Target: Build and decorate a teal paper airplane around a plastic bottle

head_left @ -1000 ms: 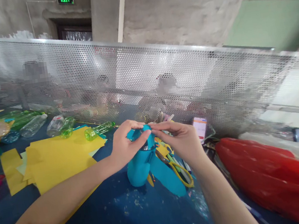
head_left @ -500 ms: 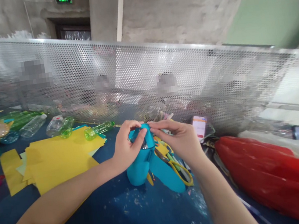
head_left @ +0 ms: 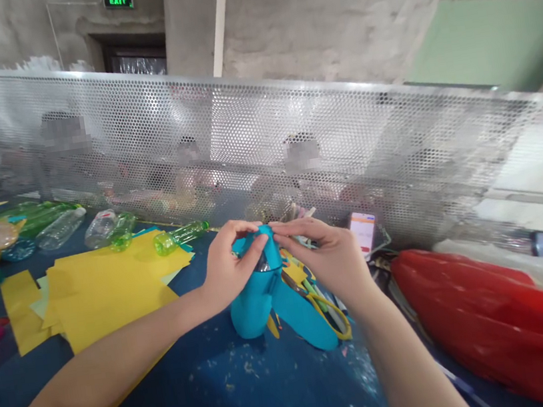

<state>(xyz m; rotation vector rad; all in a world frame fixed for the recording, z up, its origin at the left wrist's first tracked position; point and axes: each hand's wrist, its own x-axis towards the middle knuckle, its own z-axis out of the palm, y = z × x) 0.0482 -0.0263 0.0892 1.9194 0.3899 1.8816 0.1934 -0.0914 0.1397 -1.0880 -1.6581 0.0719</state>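
While the head cam looks out over a scuffed blue counter (head_left: 228, 398), both hands are busy in the middle, right at the top of a blue-covered container (head_left: 250, 311). It's upright on the counter, just left of a pile of odds and ends. The left hand (head_left: 227, 267) has its thumb and fingers clamped on a narrow blue strip (head_left: 272, 254) that rises above the dark rim and bends over at the top. The right hand (head_left: 337, 255) comes in from the other side, thumb and index finger pinched together on the strip's edge, so the two sets of fingertips are nearly touching. A long blue flap (head_left: 308, 323) with a rounded end slants off to the lower right, next to a yellow loop handle (head_left: 343, 337) and a yellow cutout (head_left: 294, 271).

Left of the left hand you've got a stack of yellow sheets (head_left: 111, 286), with a green bottle (head_left: 168, 243) lying at its far edge and a clear bottle (head_left: 60, 230) further off. Past the right hand, a lit phone (head_left: 363, 231) leans near a big shiny red bag (head_left: 493, 307). Behind everything runs a perforated metal screen (head_left: 139, 127), with blurred people beyond it.
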